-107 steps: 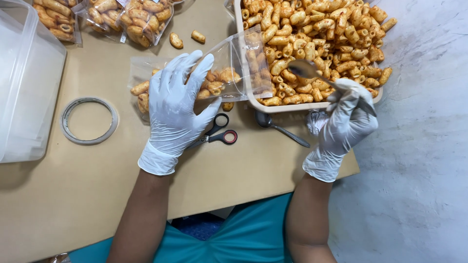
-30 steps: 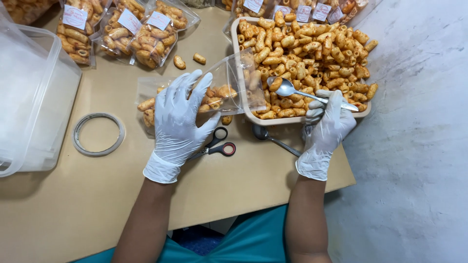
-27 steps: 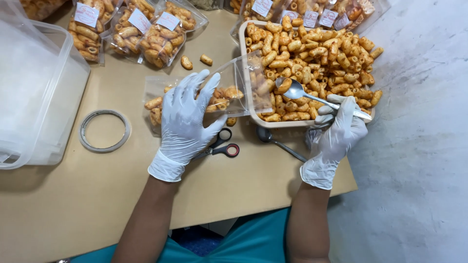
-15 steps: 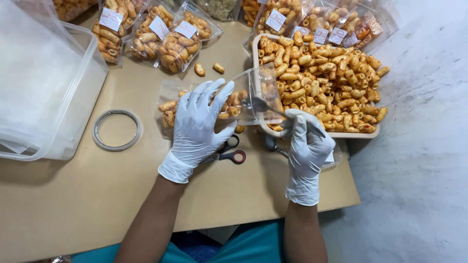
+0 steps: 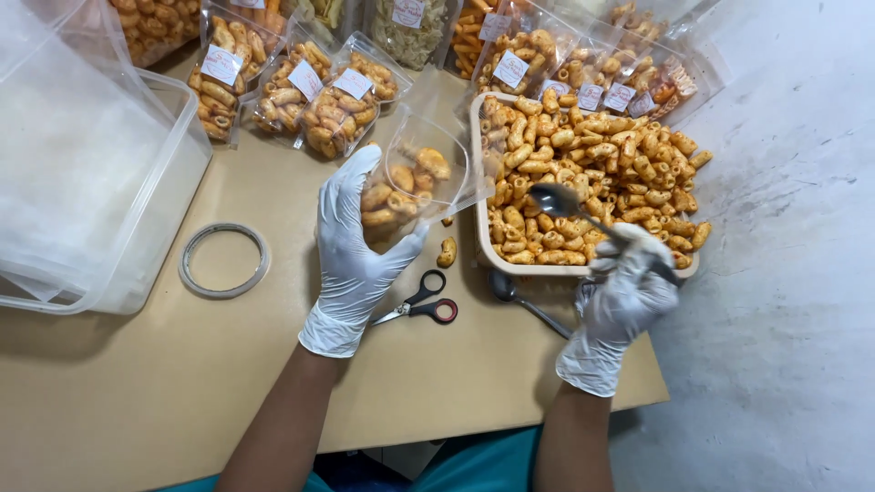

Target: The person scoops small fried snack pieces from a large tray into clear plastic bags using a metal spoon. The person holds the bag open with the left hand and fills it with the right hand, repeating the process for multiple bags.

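White-gloved left hand [image 5: 351, 251] has its fingers clamped around a clear bag [image 5: 415, 187] of orange snacks. Right hand [image 5: 624, 296] fingers grip a spoon [image 5: 558, 200] over the snack tray [image 5: 497, 260], just beside the bag.

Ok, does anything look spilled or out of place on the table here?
Yes. One loose snack lies on the bare table, beside the bag the left hand holds and above the scissors. A spare spoon lies below the tray.
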